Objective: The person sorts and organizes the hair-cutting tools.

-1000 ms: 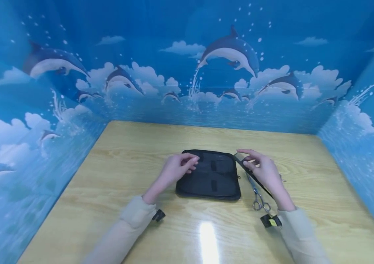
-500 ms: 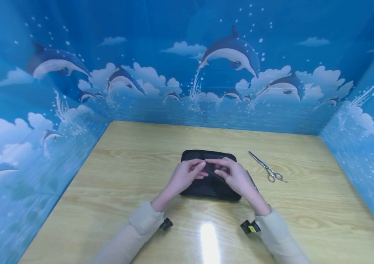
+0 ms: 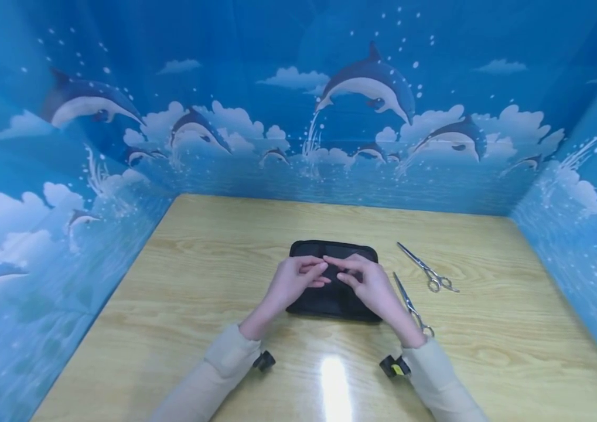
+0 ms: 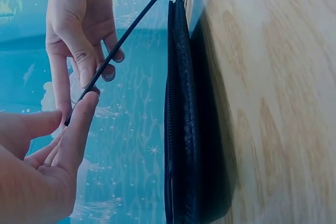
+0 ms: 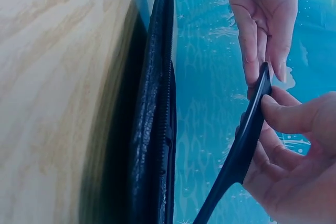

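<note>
Right, nearest my head camera come the pale sleeves (image 3: 232,354), reaching in over the table's (image 3: 214,252) near edge. Ahead of them, the right hand (image 3: 369,284) pinches a black comb (image 5: 245,137) between thumb and fingers, a narrow grip. The left hand (image 3: 293,278) has its fingertips about the comb's toothed end; I can't tell whether they grip it or merely touch. The comb is in the air above the black case (image 3: 311,302), near the middle of the table. Its long axis runs crosswise from the left fingertips, and its tail slants rightwards and down towards the case's right edge.

I'd worry most about that tail: lowered at this slant, it could catch on the zipped rim. Should the right pinch slacken, the comb might tip and drop, since I can't count on the left hand to carry it.

The nearer scissors (image 3: 408,300) lie off the case's right edge, just by the right wrist, which could nudge them. The other scissors (image 3: 419,263) lie farther back and right. Beyond the table's far edge stands a dolphin backdrop (image 3: 298,76).
</note>
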Tool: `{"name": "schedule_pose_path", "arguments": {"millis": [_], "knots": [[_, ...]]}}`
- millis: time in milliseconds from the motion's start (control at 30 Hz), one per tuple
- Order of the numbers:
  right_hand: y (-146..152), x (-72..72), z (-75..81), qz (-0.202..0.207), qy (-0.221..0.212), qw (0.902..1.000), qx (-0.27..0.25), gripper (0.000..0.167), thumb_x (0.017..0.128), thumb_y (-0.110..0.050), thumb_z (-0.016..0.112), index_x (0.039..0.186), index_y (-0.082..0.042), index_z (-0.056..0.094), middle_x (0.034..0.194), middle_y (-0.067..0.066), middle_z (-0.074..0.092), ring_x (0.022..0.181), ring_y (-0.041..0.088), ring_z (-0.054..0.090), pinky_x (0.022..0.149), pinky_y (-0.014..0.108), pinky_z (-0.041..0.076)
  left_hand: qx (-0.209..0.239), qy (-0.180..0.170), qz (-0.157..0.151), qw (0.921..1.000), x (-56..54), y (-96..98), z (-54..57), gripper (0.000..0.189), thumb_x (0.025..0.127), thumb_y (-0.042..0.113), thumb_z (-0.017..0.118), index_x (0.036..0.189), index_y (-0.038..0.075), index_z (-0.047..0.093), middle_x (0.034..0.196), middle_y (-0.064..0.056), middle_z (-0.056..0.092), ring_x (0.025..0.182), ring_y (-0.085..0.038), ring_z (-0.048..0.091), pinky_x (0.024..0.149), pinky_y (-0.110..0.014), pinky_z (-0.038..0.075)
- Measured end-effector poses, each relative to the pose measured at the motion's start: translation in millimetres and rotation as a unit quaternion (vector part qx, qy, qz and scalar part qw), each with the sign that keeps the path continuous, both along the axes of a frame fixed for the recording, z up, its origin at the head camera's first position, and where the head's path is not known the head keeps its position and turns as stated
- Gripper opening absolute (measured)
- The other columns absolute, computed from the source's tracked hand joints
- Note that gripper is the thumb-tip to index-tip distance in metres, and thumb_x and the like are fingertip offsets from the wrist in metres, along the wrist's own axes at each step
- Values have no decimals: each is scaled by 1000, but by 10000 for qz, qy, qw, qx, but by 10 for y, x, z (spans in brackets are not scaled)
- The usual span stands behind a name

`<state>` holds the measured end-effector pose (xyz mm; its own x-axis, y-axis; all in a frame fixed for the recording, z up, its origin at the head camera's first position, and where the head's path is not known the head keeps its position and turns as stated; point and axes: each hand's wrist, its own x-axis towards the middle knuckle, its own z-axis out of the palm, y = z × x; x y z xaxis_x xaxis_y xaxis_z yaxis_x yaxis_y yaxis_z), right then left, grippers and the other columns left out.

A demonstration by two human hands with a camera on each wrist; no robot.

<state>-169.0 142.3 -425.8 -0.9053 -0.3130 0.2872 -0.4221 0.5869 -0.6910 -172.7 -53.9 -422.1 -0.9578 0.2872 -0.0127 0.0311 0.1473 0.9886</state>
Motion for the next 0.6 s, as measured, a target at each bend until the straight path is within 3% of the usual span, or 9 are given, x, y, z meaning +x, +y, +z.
{"name": "schedule_pose_path", "arguments": {"millis": [333,467,600], "knots": [[-18,31,11,4,83,9998,159,40,90,-1,74,125,-21,74,92,-3,67,70,9,55,60,25,42,74,-182,101,9998,-11,7,-22,27,100,6,63,120,-12,66,109,-30,71,90,-35,75,75,-29,61],[-27,30,11,-32,124,9997,205,39,89,-4,76,124,-20,75,92,-3,68,73,10,61,64,27,49,111,-188,162,9996,-19,9,-36,26,99,6,64,118,-12,67,107,-29,72,90,-37,75,75,-30,61],[-14,19,10,-17,167,9998,119,37,89,-7,77,126,-16,73,97,1,71,85,16,70,75,33,59,160,-181,270,9993,-36,-4,-49,25,99,5,64,117,-13,67,105,-29,72,89,-37,75,75,-30,61]]}}
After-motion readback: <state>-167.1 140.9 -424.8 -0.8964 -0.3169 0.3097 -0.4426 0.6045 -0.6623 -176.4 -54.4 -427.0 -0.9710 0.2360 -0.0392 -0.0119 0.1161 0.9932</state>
